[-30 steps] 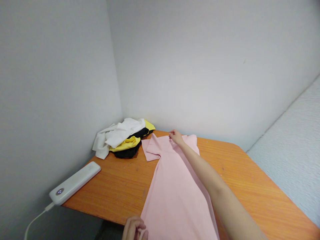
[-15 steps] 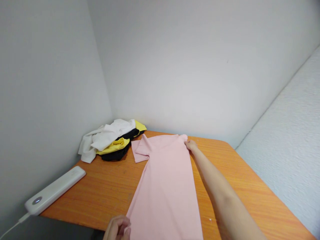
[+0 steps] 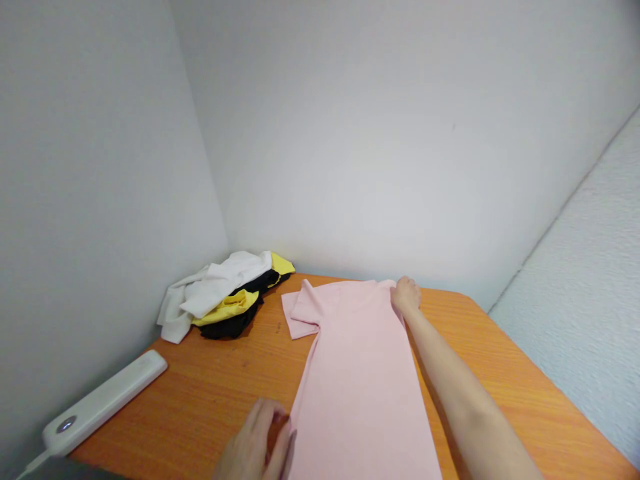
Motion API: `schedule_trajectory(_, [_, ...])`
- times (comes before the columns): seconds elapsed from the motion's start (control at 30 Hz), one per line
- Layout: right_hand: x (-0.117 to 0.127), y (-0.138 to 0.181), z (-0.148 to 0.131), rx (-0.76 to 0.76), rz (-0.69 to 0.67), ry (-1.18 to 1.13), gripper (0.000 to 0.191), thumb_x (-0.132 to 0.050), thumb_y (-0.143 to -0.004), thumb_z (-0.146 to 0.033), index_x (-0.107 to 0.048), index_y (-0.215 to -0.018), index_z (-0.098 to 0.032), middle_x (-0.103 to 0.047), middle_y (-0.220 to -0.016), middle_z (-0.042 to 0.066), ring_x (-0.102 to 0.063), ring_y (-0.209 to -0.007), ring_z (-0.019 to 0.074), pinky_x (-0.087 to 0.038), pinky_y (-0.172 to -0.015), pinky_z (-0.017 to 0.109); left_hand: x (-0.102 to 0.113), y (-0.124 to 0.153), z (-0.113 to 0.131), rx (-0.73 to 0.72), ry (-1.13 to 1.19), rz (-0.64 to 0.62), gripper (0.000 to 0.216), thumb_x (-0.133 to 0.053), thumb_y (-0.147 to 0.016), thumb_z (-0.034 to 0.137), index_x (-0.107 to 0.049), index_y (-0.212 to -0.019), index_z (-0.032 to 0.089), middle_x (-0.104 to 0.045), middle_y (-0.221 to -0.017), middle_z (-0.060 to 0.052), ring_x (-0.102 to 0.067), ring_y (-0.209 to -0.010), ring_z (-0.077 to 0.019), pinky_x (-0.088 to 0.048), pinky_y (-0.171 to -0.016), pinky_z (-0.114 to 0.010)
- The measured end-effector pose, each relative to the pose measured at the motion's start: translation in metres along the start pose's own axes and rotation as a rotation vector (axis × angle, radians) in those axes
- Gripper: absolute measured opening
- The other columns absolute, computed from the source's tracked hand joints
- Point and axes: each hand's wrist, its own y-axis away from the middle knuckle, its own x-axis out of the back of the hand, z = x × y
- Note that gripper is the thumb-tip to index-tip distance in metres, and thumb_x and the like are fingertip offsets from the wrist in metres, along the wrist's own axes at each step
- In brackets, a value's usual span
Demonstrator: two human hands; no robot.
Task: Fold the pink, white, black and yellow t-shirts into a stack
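Observation:
A pink T-shirt lies lengthwise on the wooden table, folded so that its sleeves are stacked at the left. At its far right corner, by the collar end, my right hand is closed on the fabric, arm stretched out. My left hand is low in the view at the shirt's left edge. Its thumb and fingers are curled together on that edge, with a small gap showing table between them. The near end of the shirt runs out of the frame.
A heap of clothes, with a white garment above yellow and black ones, sits at the table's back left. A long white device with a cable lies along the left edge. Walls border the table behind and at the left.
Both hands and the pink T-shirt have shifted to the right. My left hand also sits slightly higher in the view, with its thumb and fingers a little more apart. The view has tilted slightly.

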Motion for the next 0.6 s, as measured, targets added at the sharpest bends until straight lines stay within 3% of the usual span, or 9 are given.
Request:
schedule_trajectory(0.13, [-0.004, -0.003, -0.034, 0.231, 0.013, 0.022, 0.032, -0.044, -0.096, -0.031, -0.057, -0.120, -0.014, -0.057, -0.123, 0.018, -0.047, -0.119, 0.0298, -0.033, -0.098, 0.039, 0.006, -0.098, 0.006, -0.058, -0.177, 0.032, 0.023, -0.041, -0.094, 0.037, -0.057, -0.097, 0.020, -0.066, -0.093, -0.006, -0.063, -0.083, -0.0199, -0.047, -0.074, -0.030])
schedule_trajectory(0.23, [-0.017, 0.000, -0.060, 0.374, -0.041, 0.036, 0.030, -0.043, -0.096, -0.031, -0.060, -0.116, -0.017, -0.061, -0.118, 0.013, -0.051, -0.113, 0.0251, -0.034, -0.094, 0.033, -0.007, -0.179, 0.000, -0.022, -0.244, 0.052, 0.021, -0.045, -0.093, 0.030, -0.057, -0.104, 0.017, -0.068, -0.101, -0.009, -0.064, -0.091, -0.0190, -0.045, -0.079, -0.027])
schedule_trajectory(0.33, [-0.032, 0.007, -0.074, 0.444, -0.072, 0.062, 0.030, -0.041, -0.097, -0.029, -0.061, -0.115, -0.015, -0.063, -0.114, 0.014, -0.054, -0.109, 0.0241, -0.033, -0.092, 0.032, -0.023, -0.243, -0.011, 0.017, -0.291, 0.042, 0.026, -0.047, -0.092, 0.029, -0.058, -0.110, 0.015, -0.068, -0.109, -0.011, -0.062, -0.104, -0.0205, -0.043, -0.085, -0.027])
schedule_trajectory(0.43, [-0.045, 0.012, -0.077, 0.479, -0.085, 0.090, 0.028, -0.042, -0.097, -0.027, -0.062, -0.111, -0.014, -0.065, -0.110, 0.014, -0.057, -0.104, 0.0238, -0.034, -0.089, 0.032, -0.039, -0.285, -0.021, 0.026, -0.306, 0.063, 0.032, -0.046, -0.094, 0.032, -0.059, -0.115, 0.012, -0.066, -0.117, -0.015, -0.060, -0.111, -0.0224, -0.041, -0.091, -0.027])
schedule_trajectory(0.6, [-0.059, 0.011, -0.074, 0.500, -0.073, 0.108, 0.026, -0.044, -0.097, -0.028, -0.063, -0.109, -0.015, -0.062, -0.112, 0.013, -0.056, -0.105, 0.0245, -0.035, -0.087, 0.033, -0.067, -0.327, -0.038, 0.038, -0.325, 0.085, 0.039, -0.042, -0.096, 0.035, -0.054, -0.124, 0.011, -0.061, -0.127, -0.016, -0.056, -0.119, -0.0230, -0.039, -0.095, -0.027])
